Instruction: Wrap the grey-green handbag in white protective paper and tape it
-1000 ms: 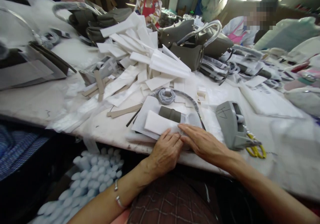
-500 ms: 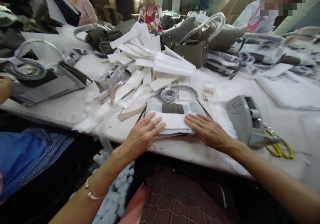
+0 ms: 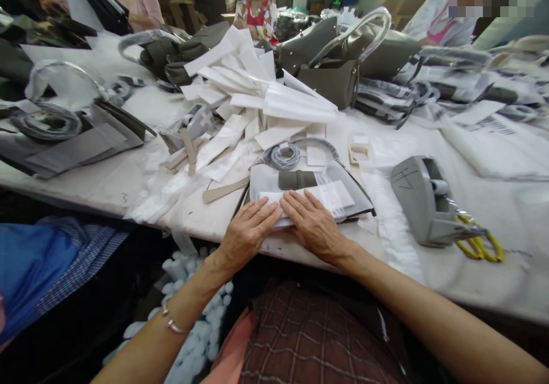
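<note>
A handbag lies flat at the table's front edge, its body covered in pale wrapping, with a dark olive flap tab showing in the middle. Across its lower part rests a strip of white foam sheet. My left hand lies flat on the left end of that strip, fingers stretched out. Beside it my right hand presses on the strip's middle, fingers also extended. The two hands' fingertips nearly meet. Behind the tab sits a coiled, wrapped strap, next to the bag's wrapped handle.
A grey tape dispenser and yellow-handled scissors stand to the right. White foam strips are heaped behind the bag. Olive bags lie farther back, and a wrapped bag is at left. Several people work around the table.
My right hand has slid left across the bag towards my left hand. The bag's right corner is now uncovered, and the white strip lies at a slant.
</note>
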The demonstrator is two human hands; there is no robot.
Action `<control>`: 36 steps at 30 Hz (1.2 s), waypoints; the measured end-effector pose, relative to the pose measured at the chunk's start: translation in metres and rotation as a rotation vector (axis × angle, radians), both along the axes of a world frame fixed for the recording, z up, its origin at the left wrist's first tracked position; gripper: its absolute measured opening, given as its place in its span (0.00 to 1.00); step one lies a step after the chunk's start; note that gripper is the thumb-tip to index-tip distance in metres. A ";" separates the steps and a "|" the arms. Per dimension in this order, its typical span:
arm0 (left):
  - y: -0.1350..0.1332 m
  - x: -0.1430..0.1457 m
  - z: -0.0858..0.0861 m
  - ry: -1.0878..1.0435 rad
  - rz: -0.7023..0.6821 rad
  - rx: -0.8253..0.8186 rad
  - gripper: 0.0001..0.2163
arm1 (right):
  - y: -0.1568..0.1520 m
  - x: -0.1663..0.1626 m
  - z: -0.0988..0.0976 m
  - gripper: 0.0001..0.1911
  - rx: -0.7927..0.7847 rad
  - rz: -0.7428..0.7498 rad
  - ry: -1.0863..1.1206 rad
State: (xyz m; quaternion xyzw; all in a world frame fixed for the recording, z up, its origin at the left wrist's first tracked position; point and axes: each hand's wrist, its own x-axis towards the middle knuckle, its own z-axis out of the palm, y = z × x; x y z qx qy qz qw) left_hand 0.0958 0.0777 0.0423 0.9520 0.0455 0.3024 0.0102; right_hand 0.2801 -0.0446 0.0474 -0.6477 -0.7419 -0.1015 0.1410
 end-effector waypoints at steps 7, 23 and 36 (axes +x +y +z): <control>-0.003 -0.010 -0.001 0.077 0.038 0.120 0.18 | -0.003 -0.002 -0.004 0.24 0.027 -0.022 -0.005; 0.010 -0.005 -0.011 0.033 0.084 0.272 0.19 | 0.014 -0.014 -0.006 0.19 0.054 -0.141 -0.072; 0.026 0.012 0.019 0.068 -0.005 0.407 0.19 | 0.014 -0.020 0.019 0.33 0.006 -0.209 -0.039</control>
